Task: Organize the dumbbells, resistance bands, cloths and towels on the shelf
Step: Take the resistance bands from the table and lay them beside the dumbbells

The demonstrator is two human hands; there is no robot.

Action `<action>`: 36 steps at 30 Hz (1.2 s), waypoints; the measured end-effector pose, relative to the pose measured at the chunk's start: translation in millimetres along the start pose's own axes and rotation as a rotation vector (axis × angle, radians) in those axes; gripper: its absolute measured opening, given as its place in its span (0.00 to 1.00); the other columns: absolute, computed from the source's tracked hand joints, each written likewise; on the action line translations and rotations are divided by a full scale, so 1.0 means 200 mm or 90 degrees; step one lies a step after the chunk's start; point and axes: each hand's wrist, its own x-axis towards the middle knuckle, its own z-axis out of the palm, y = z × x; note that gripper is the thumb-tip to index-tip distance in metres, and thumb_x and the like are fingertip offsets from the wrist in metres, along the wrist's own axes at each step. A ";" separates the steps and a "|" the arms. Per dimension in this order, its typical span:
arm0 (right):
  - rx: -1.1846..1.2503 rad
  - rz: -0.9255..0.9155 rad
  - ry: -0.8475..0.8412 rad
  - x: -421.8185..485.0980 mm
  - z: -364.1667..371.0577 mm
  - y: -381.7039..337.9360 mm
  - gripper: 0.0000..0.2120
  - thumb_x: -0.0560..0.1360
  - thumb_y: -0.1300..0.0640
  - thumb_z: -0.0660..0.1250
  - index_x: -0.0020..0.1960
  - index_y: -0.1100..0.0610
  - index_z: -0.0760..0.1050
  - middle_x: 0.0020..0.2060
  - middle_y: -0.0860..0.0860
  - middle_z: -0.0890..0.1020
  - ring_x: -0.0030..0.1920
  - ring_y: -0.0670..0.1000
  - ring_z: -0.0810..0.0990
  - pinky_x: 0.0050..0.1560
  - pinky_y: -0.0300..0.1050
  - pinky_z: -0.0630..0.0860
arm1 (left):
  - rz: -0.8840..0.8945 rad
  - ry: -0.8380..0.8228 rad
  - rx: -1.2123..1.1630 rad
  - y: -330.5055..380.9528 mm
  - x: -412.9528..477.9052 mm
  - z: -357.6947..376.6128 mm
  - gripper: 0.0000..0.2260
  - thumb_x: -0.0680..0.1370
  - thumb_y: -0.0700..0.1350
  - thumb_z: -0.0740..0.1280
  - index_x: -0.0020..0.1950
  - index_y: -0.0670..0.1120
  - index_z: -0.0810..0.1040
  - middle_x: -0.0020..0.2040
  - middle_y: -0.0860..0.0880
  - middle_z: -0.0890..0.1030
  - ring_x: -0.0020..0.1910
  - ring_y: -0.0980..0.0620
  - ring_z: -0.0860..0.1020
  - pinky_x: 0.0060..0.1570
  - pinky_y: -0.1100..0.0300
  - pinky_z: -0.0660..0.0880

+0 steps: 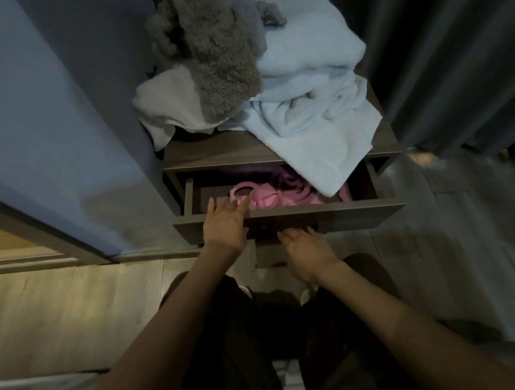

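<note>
Reached left hand [225, 220], fingers spread, over the drawer front [346, 215] toward pink resistance bands [266, 197] heaped inside. Held right hand [306, 250] loose-fingered below that front, gripping nothing. Judged bands step begun; next called for pinching one loop, avoiding overhanging light blue towel [310, 108].

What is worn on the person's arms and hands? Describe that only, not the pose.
The left hand and right hand are both bare: no gloves, and no ring, watch or bracelet shows in the dim light. The left forearm and right forearm are uncovered down to the frame's bottom edge, so no sleeve is visible.
</note>
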 end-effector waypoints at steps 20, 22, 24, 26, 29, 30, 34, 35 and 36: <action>0.164 -0.062 0.275 -0.26 -0.09 0.07 0.16 0.80 0.57 0.61 0.67 0.52 0.73 0.59 0.53 0.81 0.55 0.55 0.79 0.52 0.47 0.73 | -0.064 0.037 -0.199 0.12 -0.24 0.07 0.19 0.82 0.54 0.54 0.70 0.50 0.69 0.60 0.45 0.78 0.58 0.45 0.76 0.69 0.45 0.61; 0.172 -0.047 0.265 -0.20 -0.12 0.10 0.18 0.79 0.58 0.61 0.68 0.52 0.71 0.59 0.53 0.81 0.53 0.56 0.80 0.49 0.47 0.73 | -0.060 0.048 -0.213 0.09 -0.17 0.06 0.20 0.81 0.56 0.56 0.72 0.51 0.67 0.66 0.45 0.74 0.60 0.44 0.74 0.61 0.51 0.71; 0.168 -0.017 0.251 -0.12 -0.16 0.13 0.19 0.78 0.56 0.62 0.69 0.49 0.70 0.55 0.52 0.82 0.47 0.56 0.81 0.42 0.46 0.74 | -0.072 0.019 -0.196 0.05 -0.08 0.06 0.24 0.80 0.59 0.57 0.74 0.51 0.63 0.71 0.45 0.68 0.66 0.43 0.70 0.62 0.50 0.70; 0.160 0.005 0.229 -0.05 -0.18 0.16 0.19 0.78 0.52 0.61 0.68 0.46 0.70 0.49 0.49 0.84 0.46 0.54 0.82 0.42 0.49 0.77 | -0.074 -0.027 -0.203 0.02 0.02 0.07 0.30 0.77 0.62 0.60 0.76 0.51 0.59 0.74 0.45 0.63 0.69 0.42 0.66 0.64 0.47 0.68; 0.153 -0.001 0.186 0.01 -0.19 0.17 0.18 0.78 0.51 0.61 0.68 0.46 0.71 0.47 0.49 0.84 0.46 0.54 0.81 0.42 0.45 0.75 | -0.060 -0.100 -0.215 -0.03 0.14 0.14 0.38 0.73 0.63 0.67 0.77 0.51 0.55 0.75 0.43 0.60 0.72 0.40 0.61 0.68 0.44 0.64; 0.153 -0.005 0.188 0.02 -0.18 0.17 0.17 0.78 0.52 0.61 0.67 0.47 0.72 0.46 0.50 0.84 0.45 0.54 0.82 0.41 0.45 0.73 | -0.063 -0.130 -0.215 -0.04 0.16 0.17 0.40 0.71 0.63 0.68 0.77 0.51 0.55 0.75 0.42 0.59 0.73 0.40 0.60 0.69 0.45 0.63; 0.171 0.017 0.201 0.08 -0.15 0.20 0.16 0.79 0.57 0.61 0.65 0.50 0.74 0.49 0.54 0.84 0.45 0.56 0.82 0.40 0.47 0.74 | -0.082 -0.193 -0.195 -0.06 0.22 0.24 0.43 0.69 0.62 0.71 0.77 0.52 0.53 0.71 0.41 0.64 0.69 0.39 0.60 0.65 0.50 0.63; 0.186 0.015 0.190 0.10 -0.14 0.22 0.16 0.78 0.59 0.61 0.65 0.52 0.74 0.52 0.55 0.83 0.48 0.56 0.81 0.43 0.47 0.74 | -0.081 -0.199 -0.170 -0.06 0.23 0.25 0.43 0.69 0.61 0.71 0.77 0.51 0.53 0.69 0.41 0.65 0.68 0.39 0.61 0.64 0.52 0.64; 0.200 0.004 0.181 0.13 -0.12 0.23 0.17 0.78 0.61 0.62 0.66 0.54 0.74 0.55 0.55 0.82 0.51 0.56 0.81 0.47 0.45 0.74 | -0.080 -0.205 -0.146 -0.06 0.23 0.26 0.42 0.69 0.60 0.71 0.77 0.51 0.55 0.68 0.41 0.66 0.67 0.40 0.62 0.63 0.53 0.64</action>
